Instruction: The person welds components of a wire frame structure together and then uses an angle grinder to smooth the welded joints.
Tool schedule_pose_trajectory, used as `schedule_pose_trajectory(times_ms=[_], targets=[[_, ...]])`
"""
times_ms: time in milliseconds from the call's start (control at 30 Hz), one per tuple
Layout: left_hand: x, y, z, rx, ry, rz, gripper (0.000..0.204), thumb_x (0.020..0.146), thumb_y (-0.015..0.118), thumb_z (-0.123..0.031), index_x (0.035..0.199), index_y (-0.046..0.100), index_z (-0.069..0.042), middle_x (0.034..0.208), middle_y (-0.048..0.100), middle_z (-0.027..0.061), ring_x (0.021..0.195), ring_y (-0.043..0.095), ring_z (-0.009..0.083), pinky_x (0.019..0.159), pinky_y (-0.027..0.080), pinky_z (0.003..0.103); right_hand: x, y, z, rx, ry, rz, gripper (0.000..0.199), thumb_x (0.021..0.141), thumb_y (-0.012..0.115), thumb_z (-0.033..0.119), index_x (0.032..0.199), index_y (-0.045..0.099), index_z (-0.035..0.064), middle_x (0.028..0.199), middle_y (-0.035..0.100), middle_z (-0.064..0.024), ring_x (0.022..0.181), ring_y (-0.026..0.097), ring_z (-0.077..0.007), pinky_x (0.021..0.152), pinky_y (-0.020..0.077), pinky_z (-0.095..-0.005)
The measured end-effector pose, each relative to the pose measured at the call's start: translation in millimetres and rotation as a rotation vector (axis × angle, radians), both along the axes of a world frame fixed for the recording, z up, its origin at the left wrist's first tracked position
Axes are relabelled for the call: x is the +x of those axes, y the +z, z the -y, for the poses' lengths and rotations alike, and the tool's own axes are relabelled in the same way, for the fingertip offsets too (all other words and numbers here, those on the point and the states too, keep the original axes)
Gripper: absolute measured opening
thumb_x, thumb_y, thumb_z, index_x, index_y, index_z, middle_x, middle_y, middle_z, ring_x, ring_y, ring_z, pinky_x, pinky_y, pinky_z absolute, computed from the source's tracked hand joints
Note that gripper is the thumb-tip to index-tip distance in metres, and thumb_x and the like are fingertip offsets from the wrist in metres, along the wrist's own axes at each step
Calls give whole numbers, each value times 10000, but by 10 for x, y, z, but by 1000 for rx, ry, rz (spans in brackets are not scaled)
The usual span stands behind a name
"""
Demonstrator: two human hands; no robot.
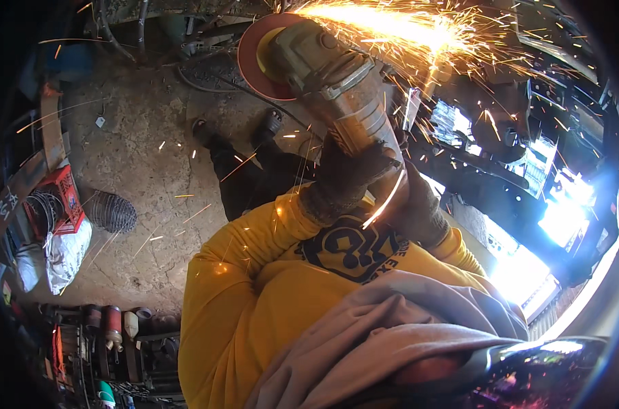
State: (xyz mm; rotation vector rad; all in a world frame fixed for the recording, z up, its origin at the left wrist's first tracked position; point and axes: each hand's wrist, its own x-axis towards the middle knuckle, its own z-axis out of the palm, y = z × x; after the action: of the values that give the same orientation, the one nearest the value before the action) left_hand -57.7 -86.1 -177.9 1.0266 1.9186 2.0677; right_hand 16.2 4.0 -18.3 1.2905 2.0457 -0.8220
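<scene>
An angle grinder (347,92) with a worn grey body is held up in front of my chest. Its reddish disc (253,65) has a yellow centre and faces the upper left. My left hand (347,178), in a dark glove, wraps round the grinder's body. Beside it on the right, my gloved right hand (418,208) is closed round the rear part of the grinder, its fingers partly hidden. Bright sparks (391,27) stream from the disc side toward the upper right. Where the disc meets any workpiece is lost in the glare.
Concrete floor (145,143) spreads to the left, my shoes (272,123) on it. A red crate (67,198), a white sack (69,255) and a wire coil (113,211) stand at the left. Tools and bottles (113,324) fill the lower left. A cable (244,88) runs behind the grinder.
</scene>
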Motion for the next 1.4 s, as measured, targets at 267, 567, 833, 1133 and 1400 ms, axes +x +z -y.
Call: schedule_pose_trajectory(times_ms=[267,567,833,1133,1400], targets=[[-155,42,28,12,-105,-56,452,826,808,-148,1221,606,-61,1079,679,95,977,680,237,816,568,406,-14,5,-2,9,6,-53,804,700,800,187,1418,463,53,1166,686,-208,1096,673,-376,917,535,-437],[-289,114,61,-12,-158,-34,402,798,802,-129,1154,636,-42,1080,686,100,969,680,202,833,565,383,-38,10,24,-7,-30,-12,804,716,803,208,1427,458,62,1177,681,-207,1111,668,-371,934,537,-436],[-136,46,80,145,-301,452,555,780,786,-48,1286,587,-154,1204,630,117,1053,637,362,899,525,515,116,-96,13,-12,-57,-67,775,729,805,206,1415,472,68,1164,684,-198,1098,673,-365,930,538,-431],[-93,56,-25,58,-234,397,468,851,755,-60,1255,521,-26,1093,643,107,897,666,198,805,581,358,-39,-40,44,-4,-25,-102,720,743,794,186,1385,491,66,1153,686,-200,1095,673,-370,917,542,-436],[-179,219,-45,335,-570,1392,522,811,778,-85,1253,509,-19,1104,620,97,921,650,186,826,571,342,176,-68,-22,64,42,-167,789,702,817,188,1402,484,43,1137,690,-194,1080,681,-365,910,544,-439]])
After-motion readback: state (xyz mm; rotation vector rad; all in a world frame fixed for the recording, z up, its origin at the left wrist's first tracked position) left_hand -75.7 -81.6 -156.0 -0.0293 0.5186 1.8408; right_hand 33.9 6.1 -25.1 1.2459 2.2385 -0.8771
